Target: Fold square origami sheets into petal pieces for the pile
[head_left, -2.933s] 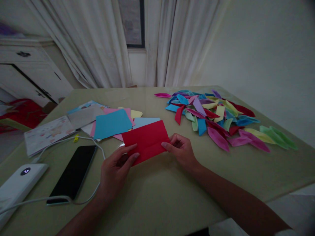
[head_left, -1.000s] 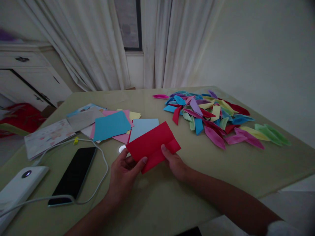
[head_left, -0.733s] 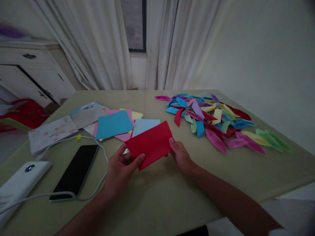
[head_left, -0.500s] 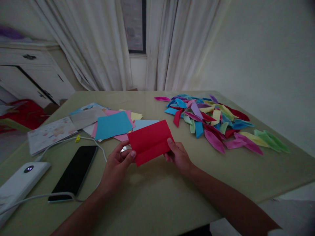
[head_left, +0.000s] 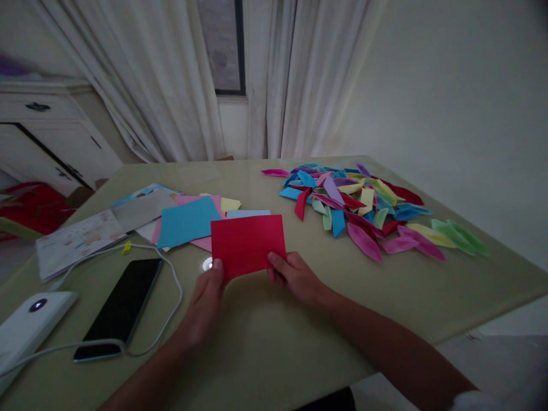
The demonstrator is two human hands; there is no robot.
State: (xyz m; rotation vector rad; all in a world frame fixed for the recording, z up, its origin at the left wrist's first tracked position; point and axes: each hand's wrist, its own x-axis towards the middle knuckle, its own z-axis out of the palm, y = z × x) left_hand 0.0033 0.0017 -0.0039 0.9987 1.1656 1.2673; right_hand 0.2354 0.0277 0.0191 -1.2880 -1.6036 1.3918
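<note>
A sheet of red paper [head_left: 247,244] is held up above the table, its face towards me. At its lower left corner, my left hand [head_left: 208,297] pinches it with the thumb in front; the other fingers are mostly hidden behind. My right hand [head_left: 297,277] grips the lower right edge between thumb and curled fingers. Behind the sheet lie loose coloured papers, with a blue sheet [head_left: 190,221] on top and a pink sheet [head_left: 182,200] under it. A small shiny round object [head_left: 207,264] rests just left of the red paper.
Many folded paper pieces [head_left: 338,194] are heaped at the back right of the table [head_left: 274,354]. On the left lie a black phone [head_left: 120,308], a white power bank [head_left: 34,325], a looping white cable [head_left: 177,297] and a printed booklet [head_left: 81,240]. Curtains [head_left: 171,80] hang behind.
The red paper has turned from a tilt to nearly level, and its crease no longer shows. My left hand has shifted its hold down to the corner. The view has swung slightly right.
</note>
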